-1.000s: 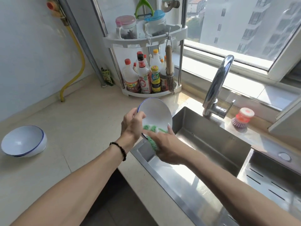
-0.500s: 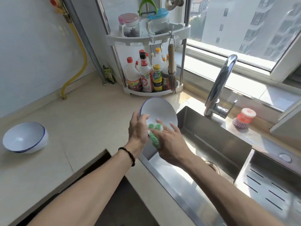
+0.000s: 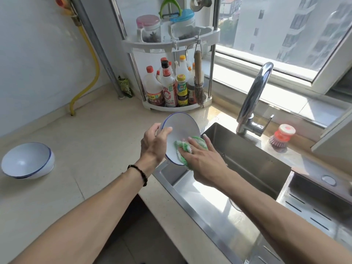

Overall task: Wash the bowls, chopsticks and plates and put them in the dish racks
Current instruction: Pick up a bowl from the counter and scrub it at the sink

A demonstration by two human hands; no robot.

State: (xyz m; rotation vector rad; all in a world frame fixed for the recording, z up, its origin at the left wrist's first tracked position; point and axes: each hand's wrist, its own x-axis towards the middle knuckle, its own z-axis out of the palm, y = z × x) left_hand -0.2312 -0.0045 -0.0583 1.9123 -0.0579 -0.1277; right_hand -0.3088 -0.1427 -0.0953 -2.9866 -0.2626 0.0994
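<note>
A person's left hand (image 3: 154, 143) is gripping a tilted white bowl (image 3: 181, 130) by its nine o'clock rim over the sink (image 3: 247, 164) edge, while the right hand (image 3: 204, 159) is pressing a green cloth (image 3: 187, 147) inside with fingers spread flat, risking a wet rim slipping and the bowl dropping into the basin.

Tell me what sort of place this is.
A home kitchen, most likely: a steel sink with a tap set in a counter by a window, a corner rack of sauce bottles, and a dish brush.
</note>
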